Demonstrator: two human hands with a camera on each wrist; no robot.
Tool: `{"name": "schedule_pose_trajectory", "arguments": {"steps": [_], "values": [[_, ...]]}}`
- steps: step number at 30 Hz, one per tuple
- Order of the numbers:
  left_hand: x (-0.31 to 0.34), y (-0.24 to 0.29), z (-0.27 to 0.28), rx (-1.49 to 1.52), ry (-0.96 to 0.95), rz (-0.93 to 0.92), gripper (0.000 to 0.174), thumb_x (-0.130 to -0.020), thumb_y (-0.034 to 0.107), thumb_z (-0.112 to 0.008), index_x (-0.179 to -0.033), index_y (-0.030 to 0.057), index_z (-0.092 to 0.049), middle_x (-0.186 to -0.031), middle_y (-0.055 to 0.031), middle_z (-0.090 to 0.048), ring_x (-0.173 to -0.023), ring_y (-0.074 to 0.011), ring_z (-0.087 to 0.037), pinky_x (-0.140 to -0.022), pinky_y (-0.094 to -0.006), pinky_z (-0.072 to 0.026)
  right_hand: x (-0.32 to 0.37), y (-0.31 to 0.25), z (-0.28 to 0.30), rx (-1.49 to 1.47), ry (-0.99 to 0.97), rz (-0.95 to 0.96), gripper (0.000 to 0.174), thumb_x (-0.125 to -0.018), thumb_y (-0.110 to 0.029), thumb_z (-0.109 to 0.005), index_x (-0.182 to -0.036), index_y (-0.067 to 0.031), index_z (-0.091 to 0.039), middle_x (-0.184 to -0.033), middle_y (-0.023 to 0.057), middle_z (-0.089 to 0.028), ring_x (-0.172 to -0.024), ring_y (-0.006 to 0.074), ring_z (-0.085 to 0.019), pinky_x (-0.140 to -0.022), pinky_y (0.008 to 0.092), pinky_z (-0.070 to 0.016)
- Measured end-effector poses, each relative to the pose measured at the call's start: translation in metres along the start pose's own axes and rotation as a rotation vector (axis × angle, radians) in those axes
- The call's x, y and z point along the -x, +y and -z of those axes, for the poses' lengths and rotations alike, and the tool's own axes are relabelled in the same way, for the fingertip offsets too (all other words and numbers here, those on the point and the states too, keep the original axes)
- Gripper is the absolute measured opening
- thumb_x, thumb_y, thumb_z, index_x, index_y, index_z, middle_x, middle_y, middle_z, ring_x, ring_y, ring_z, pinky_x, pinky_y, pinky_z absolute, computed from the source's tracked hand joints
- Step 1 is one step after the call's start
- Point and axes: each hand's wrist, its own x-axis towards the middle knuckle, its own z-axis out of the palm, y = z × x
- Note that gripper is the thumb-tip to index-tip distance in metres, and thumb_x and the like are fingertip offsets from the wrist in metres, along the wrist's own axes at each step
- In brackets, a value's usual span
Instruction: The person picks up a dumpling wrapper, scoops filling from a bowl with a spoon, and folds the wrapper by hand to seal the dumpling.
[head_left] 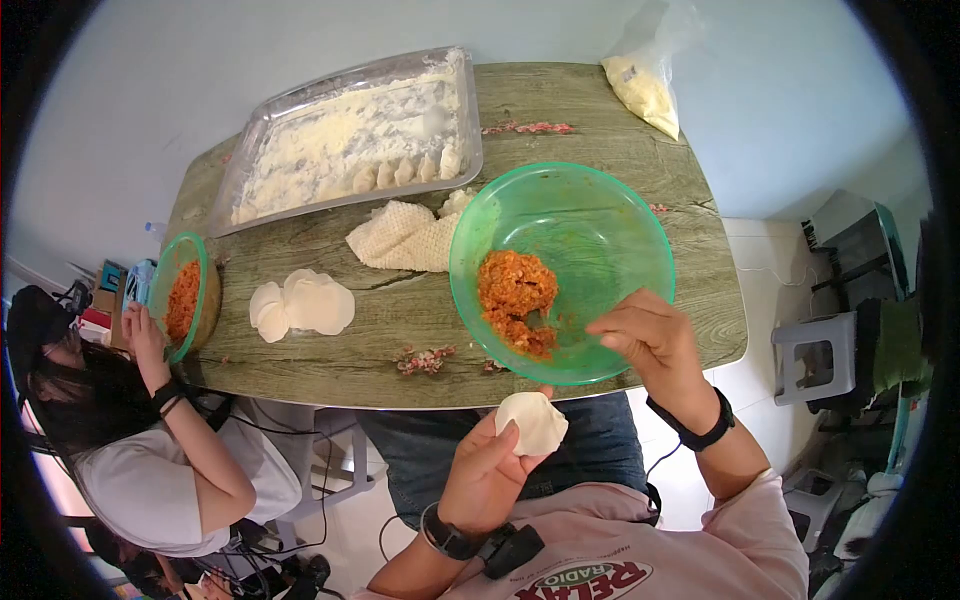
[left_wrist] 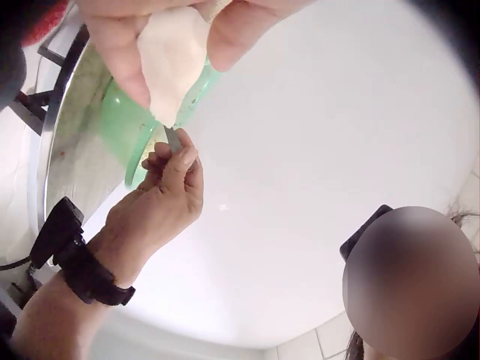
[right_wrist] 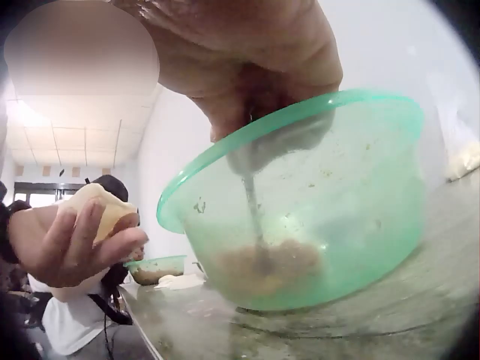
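In the head view my left hand holds a round white dumpling wrapper in front of the table edge, thumb over its near side. The same wrapper shows bent between the fingers in the left wrist view. My right hand is over the right side of a green translucent bowl, fingers curled. They grip a slim metal utensil, whose lower end reaches into the orange minced filling and is hidden there. The filling is heaped at the bowl's left side.
Several loose wrappers lie left of a cream cloth. A floured clear tray with several dumplings stands at the back. Another person sits at the left by a second bowl. A plastic bag stands back right.
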Motion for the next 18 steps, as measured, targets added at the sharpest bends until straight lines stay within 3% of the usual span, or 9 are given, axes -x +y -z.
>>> {"name": "schedule_pose_trajectory", "arguments": {"steps": [5,7,10,14,18], "values": [[-0.001,0.000,-0.005,0.019,-0.023,-0.029,0.043,-0.092,0.015,-0.048,-0.129,-0.0029,-0.038,-0.135,-0.0165,-0.043,-0.119,-0.0267,-0.049,-0.101,-0.0401,-0.0398,0.003,0.000,0.013,-0.081,-0.064,-0.075,0.011,-0.079,-0.010,-0.065,-0.086,-0.0014,-0.065,-0.075,0.0097,-0.060,-0.073,0.0258,-0.055,-0.064,0.0334,-0.0435],[-0.002,-0.001,-0.005,0.016,-0.031,-0.046,0.044,-0.092,0.016,-0.049,-0.129,-0.0028,-0.038,-0.132,-0.0152,-0.045,-0.120,-0.0271,-0.048,-0.101,-0.0404,-0.0392,0.005,0.002,0.017,-0.183,-0.049,-0.211,0.010,-0.080,-0.010,-0.064,-0.085,-0.0005,-0.065,-0.073,0.0100,-0.059,-0.071,0.0254,-0.055,-0.064,0.0324,-0.0435],[-0.002,-0.001,-0.006,0.006,-0.029,-0.053,0.044,-0.091,0.017,-0.050,-0.130,-0.0023,-0.038,-0.130,-0.0142,-0.047,-0.121,-0.0272,-0.047,-0.103,-0.0407,-0.0372,0.008,-0.002,0.015,-0.067,-0.027,-0.158,0.010,-0.081,-0.009,-0.063,-0.085,0.0001,-0.065,-0.073,0.0108,-0.059,-0.069,0.0244,-0.055,-0.064,0.0314,-0.0433],[-0.005,-0.001,-0.004,0.027,-0.008,-0.072,0.045,-0.091,0.015,-0.050,-0.130,-0.0060,-0.037,-0.127,-0.0150,-0.049,-0.119,-0.0263,-0.048,-0.103,-0.0407,-0.0357,0.010,0.000,0.018,-0.135,-0.041,-0.155,0.011,-0.084,-0.010,-0.062,-0.085,0.0010,-0.064,-0.074,0.0099,-0.059,-0.068,0.0210,-0.055,-0.062,0.0309,-0.0432],[-0.007,0.000,-0.003,0.021,-0.004,-0.085,0.045,-0.092,0.015,-0.048,-0.130,-0.0056,-0.037,-0.127,-0.0143,-0.049,-0.120,-0.0264,-0.047,-0.104,-0.0408,-0.0351,0.011,0.002,0.020,-0.370,0.003,-0.423,0.019,-0.088,-0.017,-0.059,-0.085,0.0006,-0.065,-0.069,0.0057,-0.060,-0.062,0.0121,-0.053,-0.056,0.0258,-0.0411]]}}
